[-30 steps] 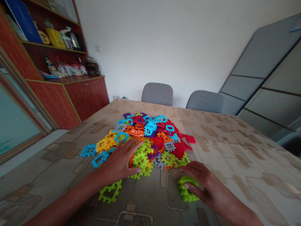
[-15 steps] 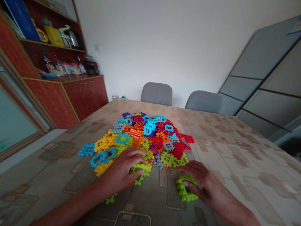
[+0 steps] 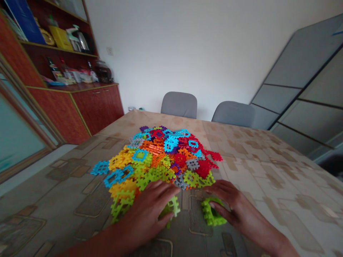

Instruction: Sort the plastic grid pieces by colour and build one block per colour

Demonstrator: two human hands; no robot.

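Observation:
My left hand (image 3: 150, 212) is closed around a lime-green notched building tile (image 3: 174, 206), in front of the heap. Much of that tile is hidden behind the fingers. My right hand (image 3: 232, 200) rests at a small lime-green block of joined notched tiles (image 3: 209, 216) on the table, its thumb on the near side and its fingers over the far side. More green tiles (image 3: 122, 204) lie just left of my left hand. Beyond both hands spreads a heap of notched plastic tiles (image 3: 158, 157) in yellow, blue, orange, red, purple, grey and green.
The table (image 3: 257, 171) has a patterned cover. Two grey chairs (image 3: 179, 104) stand at its far edge, before a white wall. A red-brown cabinet (image 3: 93, 107) with bottles and a kettle is at the left. Grey panelled doors (image 3: 284, 67) stand at the right.
My left hand has moved nearer and slightly right, away from the heap, with the green tile. My right hand and the green block have stayed almost still.

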